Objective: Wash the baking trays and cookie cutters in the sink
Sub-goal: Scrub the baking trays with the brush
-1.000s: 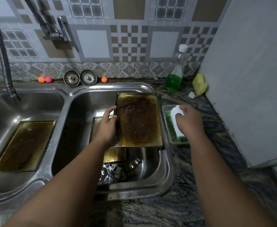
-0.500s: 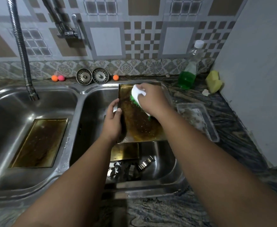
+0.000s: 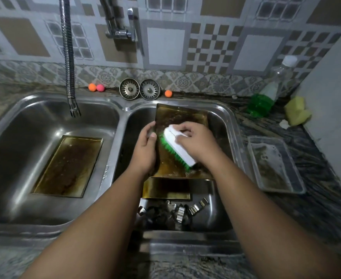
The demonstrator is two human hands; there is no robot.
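Cutters (image 3: pixel 175 212), the small shiny metal cookie kind, lie heaped in the steel sink's right basin (image 3: pixel 220 125), between the forearms and nearer than the hands. Parked till their turn, I'd guess. Just past them a gold-brown metal baking tray (image 3: pixel 165 190) lies flat below the hands. The left hand (image 3: pixel 145 150) grips the left edge of a second greasy browned tray (image 3: pixel 181 117), propping it tilted so it won't slide. The right hand (image 3: pixel 197 141) is wrapped round a white-backed brush with green bristles (image 3: pixel 178 148), bristles pressed to that tray. A third dirty tray (image 3: pixel 68 166) sits in the left basin (image 3: pixel 24 137), left of the left hand. Beyond the right hand stands a clear bottle of green liquid (image 3: pixel 266 97). No label or writing I can read anywhere.
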